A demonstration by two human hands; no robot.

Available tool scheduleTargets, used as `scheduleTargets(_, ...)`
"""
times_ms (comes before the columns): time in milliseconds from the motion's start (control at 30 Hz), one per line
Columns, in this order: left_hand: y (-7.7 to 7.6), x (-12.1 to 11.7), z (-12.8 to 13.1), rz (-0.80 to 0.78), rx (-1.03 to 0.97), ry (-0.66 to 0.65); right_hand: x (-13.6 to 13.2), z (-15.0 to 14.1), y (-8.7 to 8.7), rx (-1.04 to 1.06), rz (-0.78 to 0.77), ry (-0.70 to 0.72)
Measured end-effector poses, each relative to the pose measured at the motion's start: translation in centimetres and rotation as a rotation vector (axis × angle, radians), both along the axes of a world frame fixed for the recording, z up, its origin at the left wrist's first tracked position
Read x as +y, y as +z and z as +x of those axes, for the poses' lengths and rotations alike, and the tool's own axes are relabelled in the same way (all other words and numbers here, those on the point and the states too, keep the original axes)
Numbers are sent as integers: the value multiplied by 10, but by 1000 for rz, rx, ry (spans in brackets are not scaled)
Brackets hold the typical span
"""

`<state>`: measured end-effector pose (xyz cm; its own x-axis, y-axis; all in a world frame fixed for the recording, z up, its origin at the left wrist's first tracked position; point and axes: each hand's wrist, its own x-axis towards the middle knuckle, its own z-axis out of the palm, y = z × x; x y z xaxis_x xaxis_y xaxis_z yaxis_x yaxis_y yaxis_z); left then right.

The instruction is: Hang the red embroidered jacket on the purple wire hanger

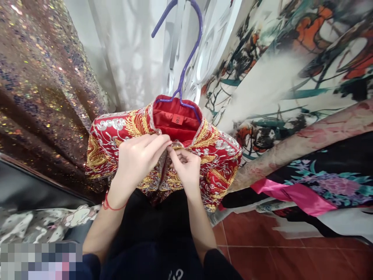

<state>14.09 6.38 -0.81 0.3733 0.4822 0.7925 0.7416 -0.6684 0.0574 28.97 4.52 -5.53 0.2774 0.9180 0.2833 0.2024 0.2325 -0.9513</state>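
A red jacket with gold and silver embroidery hangs on a purple hanger in front of me. Its red lining carries a small size tag at the collar. My left hand pinches the left front edge just under the collar, fingers pressed together. My right hand is closed on the right front edge, its fingertips meeting those of the left at the neck fastening. A red string circles my left wrist.
A brown sequined fabric hangs at the left, a white sheer curtain behind. Painted-print garments and a black floral garment with pink trim lie at the right. Red floor tiles show below.
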Motion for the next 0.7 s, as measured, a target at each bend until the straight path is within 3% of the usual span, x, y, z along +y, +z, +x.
scheduleTargets(133,-9,3,1,78,-107,-18,-1,1,-2,-108,64,-51)
scheduleTargets(233,-8,9,-8,93,-206,-49,-13,14,1,-292,310,-92)
scheduleTargets(333,1,16,-27,177,-255,9,-25,41,13,-591,658,-323)
scheduleTargets(433,12,29,-45,167,-164,11,-23,67,30,-879,724,-481)
scheduleTargets(567,19,52,-50,-29,-33,-52,1,84,54,-1125,625,-267)
scheduleTargets(700,18,59,-47,28,-49,50,22,90,71,-1133,619,-30)
